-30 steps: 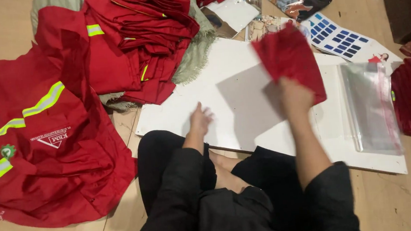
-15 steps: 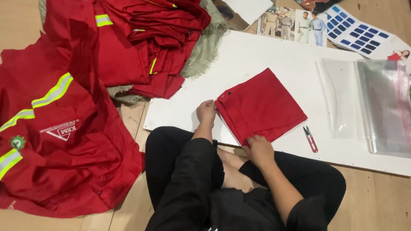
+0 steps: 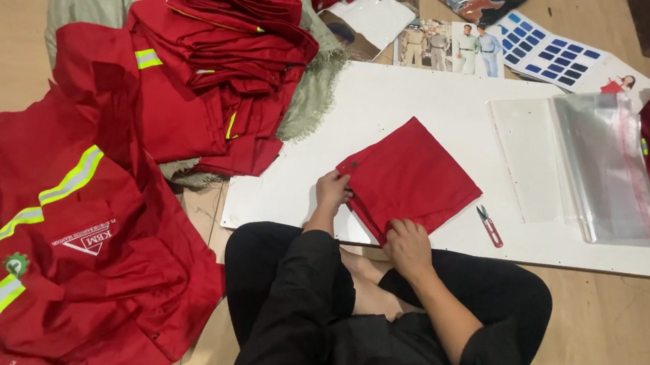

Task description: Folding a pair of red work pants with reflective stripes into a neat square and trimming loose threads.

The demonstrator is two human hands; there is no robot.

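Folded red garment [image 3: 411,176] pinched by both hands, clear bags [image 3: 606,164] nearby.

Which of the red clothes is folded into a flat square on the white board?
The folded red cloth held by the left hand and right hand. The red pile and the spread red jacket lie beside the white board, on the floor.

Lighting: even, warm indoor light from above; scene moderately bright. Shadows: soft and short, one beneath the folded red cloth square [image 3: 410,177] on the flat white board [image 3: 442,96]. Glare: pale sheen on the stack of clear plastic bags [image 3: 606,164]. Focus: sharp at centre, slightly softer toward the corners. Motion blur: none noted. Edge distortion: mild.
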